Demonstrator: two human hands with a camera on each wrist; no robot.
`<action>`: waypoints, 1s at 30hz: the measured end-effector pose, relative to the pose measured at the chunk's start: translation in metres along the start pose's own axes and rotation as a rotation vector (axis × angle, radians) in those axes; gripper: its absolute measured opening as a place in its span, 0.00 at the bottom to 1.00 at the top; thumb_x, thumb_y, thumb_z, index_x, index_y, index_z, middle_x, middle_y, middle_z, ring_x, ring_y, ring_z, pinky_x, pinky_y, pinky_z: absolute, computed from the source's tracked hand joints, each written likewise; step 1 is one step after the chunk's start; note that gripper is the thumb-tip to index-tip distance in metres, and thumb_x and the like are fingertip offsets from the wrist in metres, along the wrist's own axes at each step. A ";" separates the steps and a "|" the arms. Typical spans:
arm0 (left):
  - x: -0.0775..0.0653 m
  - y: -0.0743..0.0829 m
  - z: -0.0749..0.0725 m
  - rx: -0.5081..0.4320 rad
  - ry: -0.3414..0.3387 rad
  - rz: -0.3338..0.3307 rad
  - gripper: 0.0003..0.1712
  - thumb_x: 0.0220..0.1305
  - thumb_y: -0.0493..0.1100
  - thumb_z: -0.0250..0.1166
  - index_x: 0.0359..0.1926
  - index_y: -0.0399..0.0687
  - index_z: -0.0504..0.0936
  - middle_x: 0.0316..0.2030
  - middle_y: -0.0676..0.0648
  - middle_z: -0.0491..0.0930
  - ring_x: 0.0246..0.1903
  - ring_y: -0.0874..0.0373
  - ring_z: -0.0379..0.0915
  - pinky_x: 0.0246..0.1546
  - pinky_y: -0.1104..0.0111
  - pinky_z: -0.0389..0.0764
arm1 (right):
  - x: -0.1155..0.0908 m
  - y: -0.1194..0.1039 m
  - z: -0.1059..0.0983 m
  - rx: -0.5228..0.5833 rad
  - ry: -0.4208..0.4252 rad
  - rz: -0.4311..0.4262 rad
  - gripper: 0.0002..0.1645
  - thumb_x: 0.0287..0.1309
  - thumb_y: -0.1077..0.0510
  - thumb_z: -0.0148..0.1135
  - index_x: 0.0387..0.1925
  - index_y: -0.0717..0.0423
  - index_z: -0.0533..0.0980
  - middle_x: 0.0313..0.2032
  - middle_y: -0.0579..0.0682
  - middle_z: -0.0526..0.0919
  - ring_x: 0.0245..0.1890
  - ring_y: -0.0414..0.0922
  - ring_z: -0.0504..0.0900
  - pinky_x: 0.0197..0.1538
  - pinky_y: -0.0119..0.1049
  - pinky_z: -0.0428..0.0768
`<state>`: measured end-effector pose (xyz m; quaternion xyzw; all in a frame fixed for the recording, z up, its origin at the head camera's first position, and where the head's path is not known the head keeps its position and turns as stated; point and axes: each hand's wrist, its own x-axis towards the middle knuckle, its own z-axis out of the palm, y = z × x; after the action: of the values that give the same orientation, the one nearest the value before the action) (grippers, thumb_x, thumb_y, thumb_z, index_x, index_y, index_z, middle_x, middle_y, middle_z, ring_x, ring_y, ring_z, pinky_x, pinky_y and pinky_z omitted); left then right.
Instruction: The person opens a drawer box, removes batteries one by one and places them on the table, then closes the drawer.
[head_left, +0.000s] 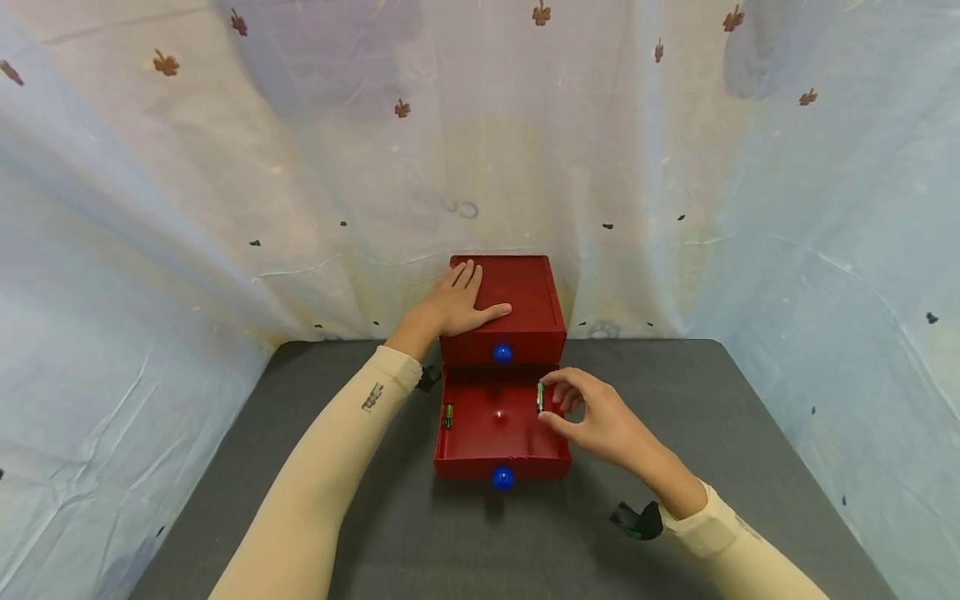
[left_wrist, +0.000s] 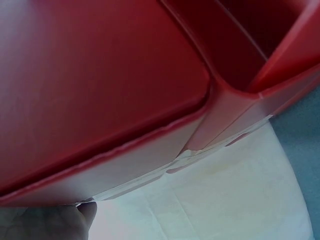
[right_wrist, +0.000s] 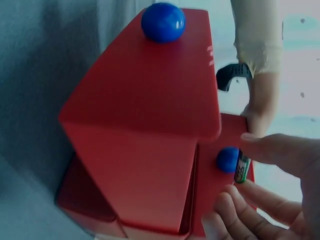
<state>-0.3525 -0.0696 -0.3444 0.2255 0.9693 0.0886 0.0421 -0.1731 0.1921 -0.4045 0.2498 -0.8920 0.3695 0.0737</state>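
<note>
A red two-drawer box [head_left: 525, 287] stands at the back of the table, its lower drawer [head_left: 480, 442] pulled out. My left hand [head_left: 452, 308] rests on the box's top at the left side, fingers straight and thumb spread. Between thumb and index fingertip, my right hand [head_left: 603, 421] pinches a small green battery [head_left: 540, 397] by its ends, over the drawer's right side. In the right wrist view the battery [right_wrist: 242, 169] shows between the fingertips, above the drawer wall. Another battery [head_left: 448, 416], dark and gold, lies along the drawer's left wall.
Blue round knobs sit on the upper drawer front [head_left: 532, 348] and on the lower drawer's front. The dark grey table [head_left: 637, 550] spreads around the box. A pale patterned curtain [head_left: 495, 167] hangs behind and at both sides.
</note>
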 end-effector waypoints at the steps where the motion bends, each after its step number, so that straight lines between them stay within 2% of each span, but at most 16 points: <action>1: 0.000 0.000 0.000 -0.001 0.000 0.001 0.63 0.75 0.80 0.44 0.87 0.40 0.37 0.87 0.38 0.33 0.86 0.46 0.25 0.85 0.54 0.31 | -0.001 0.002 -0.001 -0.002 0.002 0.000 0.24 0.66 0.56 0.78 0.59 0.55 0.80 0.41 0.48 0.82 0.39 0.40 0.79 0.46 0.36 0.83; 16: -0.002 0.000 -0.003 -0.005 -0.021 0.014 0.62 0.76 0.80 0.42 0.87 0.41 0.36 0.87 0.39 0.33 0.86 0.45 0.25 0.85 0.55 0.29 | -0.023 0.040 -0.014 -0.031 0.013 -0.008 0.24 0.63 0.61 0.79 0.58 0.58 0.80 0.41 0.44 0.82 0.39 0.48 0.82 0.46 0.42 0.86; 20: -0.001 -0.001 -0.003 0.003 -0.019 0.013 0.62 0.75 0.81 0.42 0.87 0.41 0.36 0.87 0.39 0.33 0.86 0.46 0.25 0.85 0.54 0.30 | -0.029 0.053 -0.016 -0.033 0.006 -0.001 0.24 0.63 0.62 0.78 0.58 0.57 0.80 0.41 0.45 0.82 0.38 0.44 0.82 0.45 0.41 0.85; 23: 0.000 -0.001 -0.003 0.007 -0.020 0.014 0.62 0.75 0.81 0.42 0.87 0.41 0.36 0.87 0.39 0.33 0.86 0.45 0.25 0.85 0.54 0.30 | -0.034 0.059 -0.018 -0.033 0.001 0.010 0.24 0.63 0.62 0.78 0.59 0.58 0.80 0.40 0.45 0.82 0.37 0.42 0.81 0.44 0.36 0.84; 30: -0.002 0.000 -0.004 0.000 -0.028 0.015 0.62 0.75 0.81 0.42 0.87 0.41 0.36 0.87 0.39 0.32 0.86 0.46 0.25 0.85 0.55 0.30 | -0.043 0.076 -0.019 -0.026 -0.026 0.055 0.23 0.65 0.61 0.77 0.59 0.59 0.80 0.39 0.44 0.82 0.37 0.43 0.81 0.43 0.37 0.84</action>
<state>-0.3516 -0.0711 -0.3409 0.2337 0.9669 0.0859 0.0551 -0.1743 0.2680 -0.4515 0.2289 -0.9042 0.3563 0.0549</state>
